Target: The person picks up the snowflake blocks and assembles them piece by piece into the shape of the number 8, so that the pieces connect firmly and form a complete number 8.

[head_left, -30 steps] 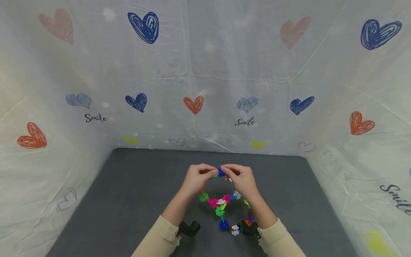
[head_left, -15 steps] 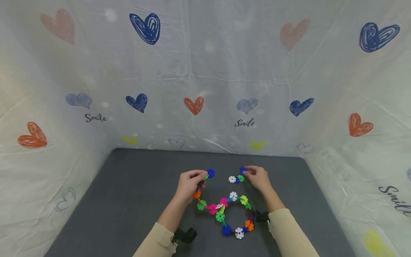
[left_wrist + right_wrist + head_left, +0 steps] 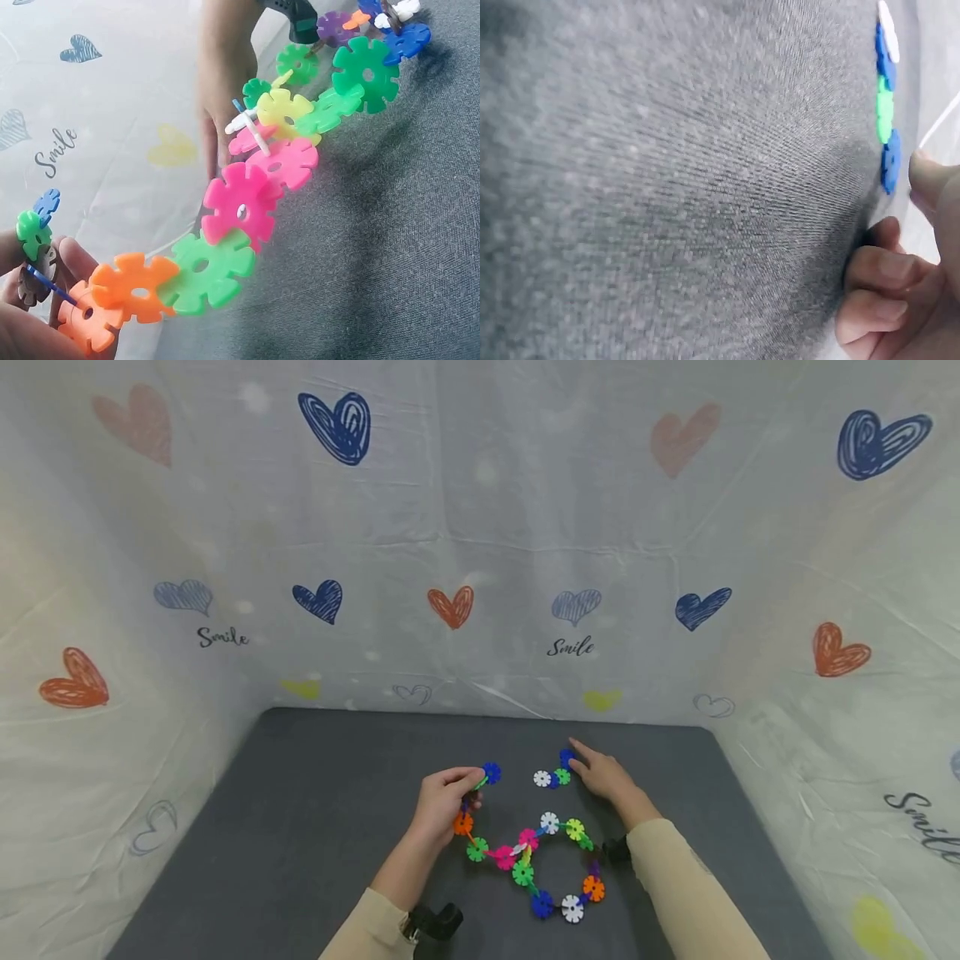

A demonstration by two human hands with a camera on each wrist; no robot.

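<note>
A chain of interlocking plastic snowflake discs (image 3: pixel 505 857) in many colours ends in a round loop on the table. My left hand (image 3: pixel 444 802) pinches this chain near its other end, where a blue disc (image 3: pixel 491 772) sticks out past the fingertips. In the left wrist view an orange disc (image 3: pixel 135 287) and a light green disc (image 3: pixel 206 271) run on from the fingers. A short separate strip of discs (image 3: pixel 562 777), white, blue, green and blue, lies on the table farther back. Beside its blue end is my right hand (image 3: pixel 604 774), index finger stretched out, thumb apart from the disc (image 3: pixel 890 161).
A dark grey table (image 3: pixel 337 827) lies under everything. Pale curtains (image 3: pixel 495 543) printed with hearts hang behind it and on both sides. A black wrist camera (image 3: pixel 438 922) shows below the left hand.
The hands have parted. My right hand has moved right, set the short strip down and let go of it. My left hand has come slightly nearer with the long chain, whose loop shifted a little.
</note>
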